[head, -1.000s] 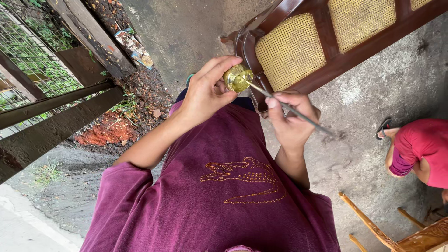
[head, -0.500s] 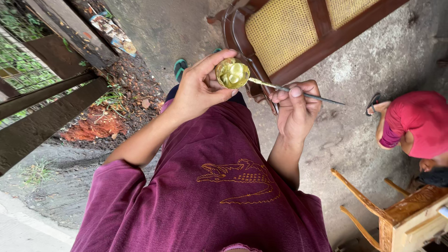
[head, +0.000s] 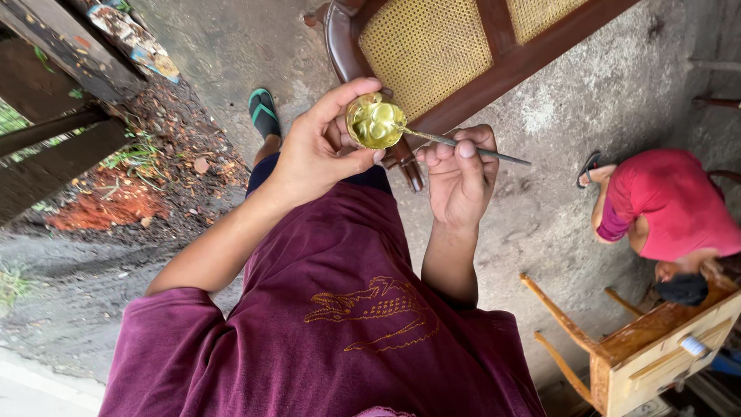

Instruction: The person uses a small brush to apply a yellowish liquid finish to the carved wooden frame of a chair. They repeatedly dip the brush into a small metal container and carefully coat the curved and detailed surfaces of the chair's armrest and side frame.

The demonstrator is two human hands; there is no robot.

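Concrete yard point(head: 231, 46), cane chair point(head: 432, 46) beyond hands. Left hand point(head: 320, 147) gripped small gold tin point(head: 375, 122); right hand point(head: 459, 174) pinched thin brush point(head: 463, 144), tip in tin.

Maroon cloth, gold paint and honey-coloured cane

A small round tin point(head: 375, 122) is gleaming yellow-gold inside; the maroon short-sleeved shirt point(head: 340, 309) is showing an orange-gold outline motif; the dark reddish-brown wooden chair point(head: 494, 73) is carrying pale yellow woven cane panels; a teal-and-black flip-flop sandal point(head: 264, 112) is lying against grey concrete ground point(head: 587, 85).
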